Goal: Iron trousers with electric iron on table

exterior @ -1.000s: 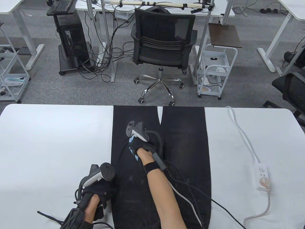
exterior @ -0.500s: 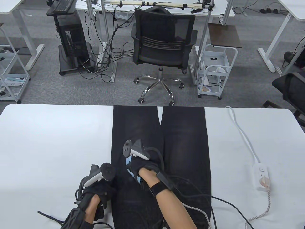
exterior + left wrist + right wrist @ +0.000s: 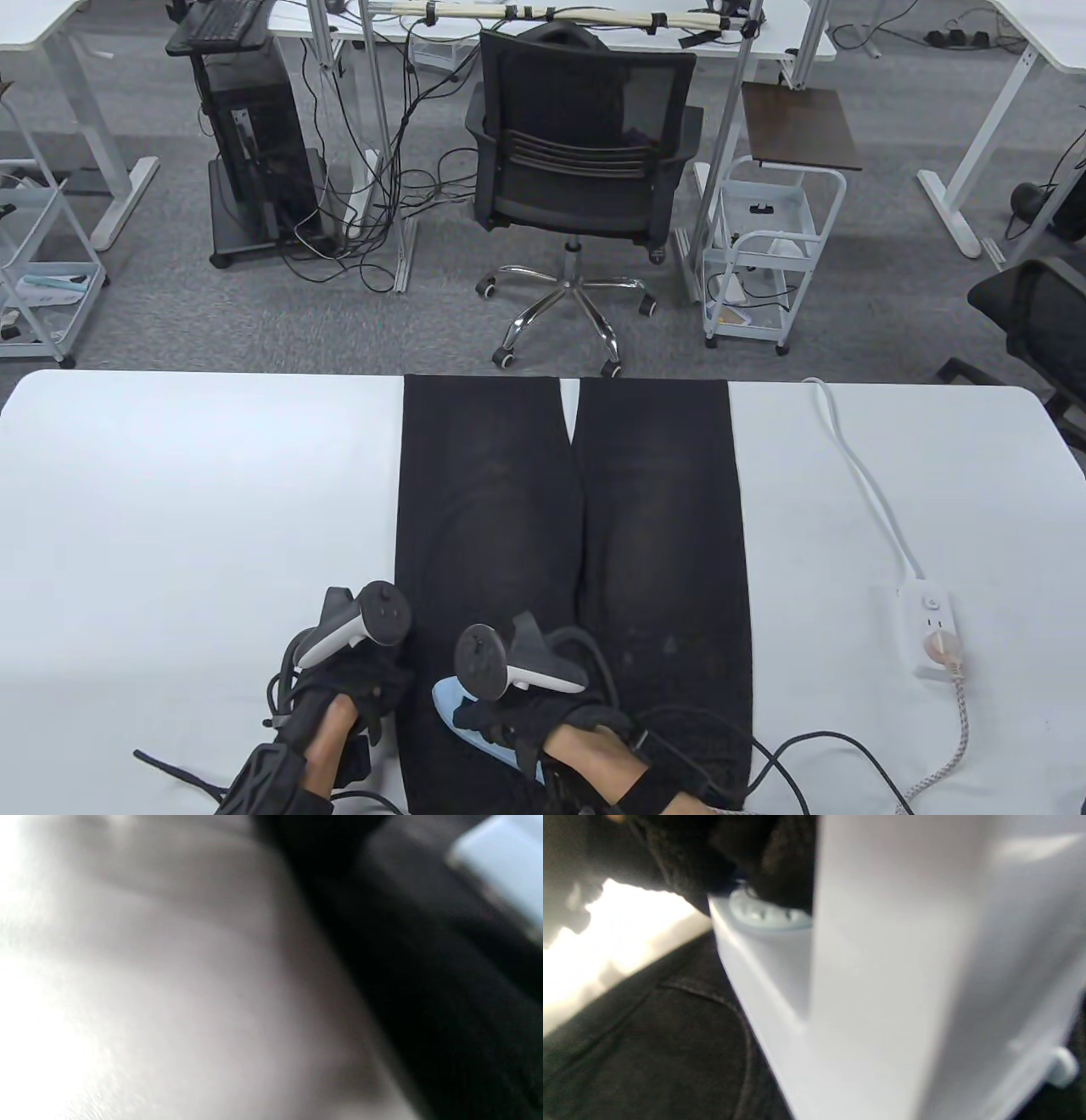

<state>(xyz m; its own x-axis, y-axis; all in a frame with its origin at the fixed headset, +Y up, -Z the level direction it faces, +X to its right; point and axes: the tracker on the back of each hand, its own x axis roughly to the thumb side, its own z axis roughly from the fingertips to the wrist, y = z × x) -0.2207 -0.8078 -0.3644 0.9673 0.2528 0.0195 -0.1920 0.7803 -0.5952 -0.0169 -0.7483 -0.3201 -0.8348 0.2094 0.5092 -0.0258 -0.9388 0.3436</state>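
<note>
Black trousers (image 3: 568,509) lie flat down the middle of the white table (image 3: 170,509), legs pointing away from me. My right hand (image 3: 526,722) grips the light blue electric iron (image 3: 462,722), which rests on the left trouser leg near the table's front edge. In the right wrist view the iron's pale body (image 3: 882,984) fills the frame, with my gloved fingers (image 3: 780,866) on its top and dark fabric (image 3: 649,1052) below. My left hand (image 3: 356,688) rests on the left edge of the trousers near the waist. The left wrist view is blurred, showing table (image 3: 127,984) and dark cloth (image 3: 424,984).
A white power strip (image 3: 933,628) with a white cable (image 3: 857,475) lies on the table's right side. The iron's braided cord (image 3: 950,747) runs from it toward the front edge. Black glove cables (image 3: 764,747) trail over the trousers. A black office chair (image 3: 585,161) stands beyond the far edge.
My right hand has drawn the iron back along the left trouser leg, from mid-leg toward the front edge. My left hand has stayed in place.
</note>
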